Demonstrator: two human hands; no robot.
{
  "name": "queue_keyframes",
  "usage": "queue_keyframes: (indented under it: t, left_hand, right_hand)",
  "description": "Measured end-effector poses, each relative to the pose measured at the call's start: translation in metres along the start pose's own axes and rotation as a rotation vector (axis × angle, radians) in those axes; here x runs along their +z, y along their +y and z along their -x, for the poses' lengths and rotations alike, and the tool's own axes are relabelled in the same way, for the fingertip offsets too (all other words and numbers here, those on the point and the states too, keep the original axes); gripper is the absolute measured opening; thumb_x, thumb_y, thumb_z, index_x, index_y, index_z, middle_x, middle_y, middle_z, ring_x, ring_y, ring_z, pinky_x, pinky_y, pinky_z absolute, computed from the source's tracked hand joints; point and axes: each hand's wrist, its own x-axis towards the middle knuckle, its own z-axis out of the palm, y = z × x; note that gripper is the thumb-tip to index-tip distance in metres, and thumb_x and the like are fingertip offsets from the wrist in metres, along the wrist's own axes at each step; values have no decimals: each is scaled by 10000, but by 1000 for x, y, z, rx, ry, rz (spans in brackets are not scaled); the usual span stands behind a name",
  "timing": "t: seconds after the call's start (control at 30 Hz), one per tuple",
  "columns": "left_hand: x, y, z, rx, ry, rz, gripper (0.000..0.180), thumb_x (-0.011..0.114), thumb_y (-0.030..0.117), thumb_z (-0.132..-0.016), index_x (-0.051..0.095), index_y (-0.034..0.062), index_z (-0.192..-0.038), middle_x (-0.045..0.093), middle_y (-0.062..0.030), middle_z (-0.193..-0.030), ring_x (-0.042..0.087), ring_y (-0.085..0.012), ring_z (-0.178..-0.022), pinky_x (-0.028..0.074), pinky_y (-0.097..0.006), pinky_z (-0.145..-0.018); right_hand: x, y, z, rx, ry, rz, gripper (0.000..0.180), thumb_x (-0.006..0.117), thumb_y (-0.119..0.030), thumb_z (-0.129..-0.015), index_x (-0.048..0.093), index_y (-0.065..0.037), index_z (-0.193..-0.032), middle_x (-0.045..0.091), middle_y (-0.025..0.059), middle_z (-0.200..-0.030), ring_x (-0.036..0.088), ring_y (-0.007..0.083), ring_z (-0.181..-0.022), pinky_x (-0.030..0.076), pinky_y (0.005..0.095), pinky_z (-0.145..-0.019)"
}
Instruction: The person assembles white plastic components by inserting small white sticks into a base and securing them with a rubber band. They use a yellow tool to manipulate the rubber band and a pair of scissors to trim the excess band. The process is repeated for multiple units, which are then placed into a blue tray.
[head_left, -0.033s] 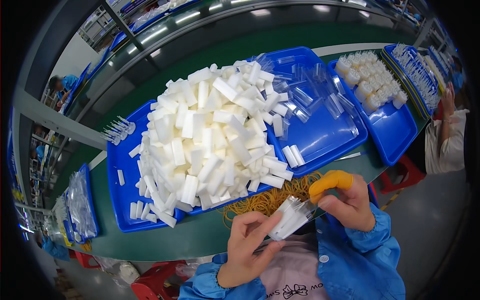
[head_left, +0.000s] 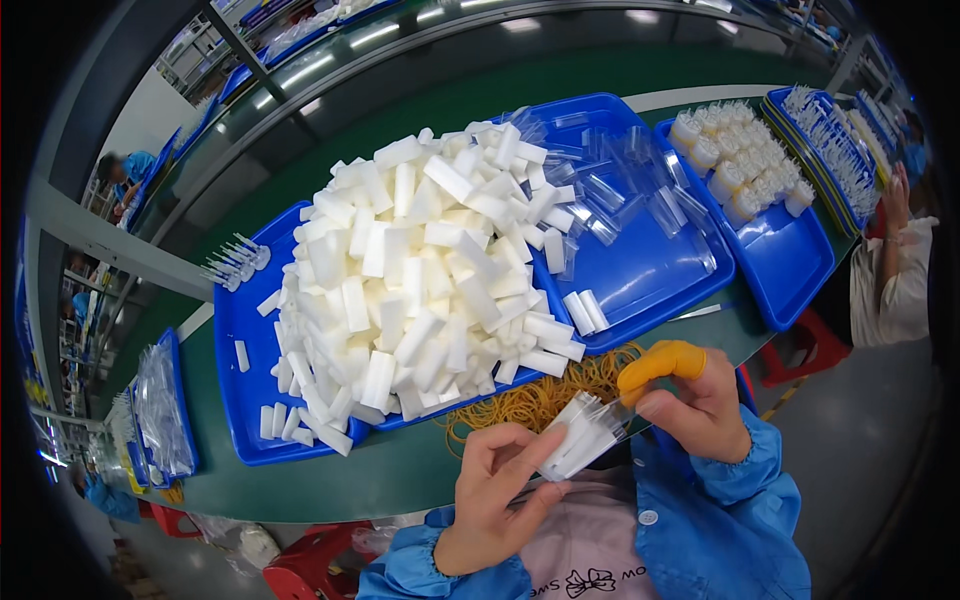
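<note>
Between the fingers and thumb of my left hand [head_left: 495, 500] is a small bundle of white foam strips with clear plastic [head_left: 583, 440] around them. My right hand [head_left: 705, 410] is at the bundle's upper right end, its thumb curled toward a fingertip in a yellow finger cover. Whatever lies between those fingertips is too small to make out. Just beyond the bundle, tan rubber bands [head_left: 530, 405] lie in a loose heap along the table edge. A large pile of white foam blocks [head_left: 410, 270] rises from the blue tray [head_left: 250, 400] in front of me.
To the right, a blue tray [head_left: 690, 285] holds clear plastic sleeves [head_left: 605, 190]. Past it, another blue tray [head_left: 790, 270] carries bundled white pieces [head_left: 735, 155]. Bagged clear plastic [head_left: 162, 400] fills a tray at left. Red stools [head_left: 310, 565] stand below; a person's arm [head_left: 895, 220] is at far right.
</note>
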Motion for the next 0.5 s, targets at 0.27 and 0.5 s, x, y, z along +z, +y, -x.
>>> queue_keyframes:
  t: [0.27, 0.5]
  left_hand:
    - [1, 4, -2, 18, -66, -14, 466, 717, 24, -728, 607, 56, -1180, 427, -119, -1063, 512, -217, -926, 497, -294, -780]
    - [0, 1, -3, 54, -110, -42, 430, 689, 47, -756, 612, 64, -1179, 444, -122, -1062, 496, -235, -927, 473, -313, -789]
  right_hand:
    - [-3, -4, -3, -2, 10, -16, 165, 663, -84, -803, 633, 0, -941, 633, 65, -739, 611, 143, -652, 470, 248, -603]
    - [-4, -5, -2, -32, 20, 14, 168, 676, -87, -792, 637, 0, -930, 638, 68, -754, 616, 140, -656, 471, 248, -603]
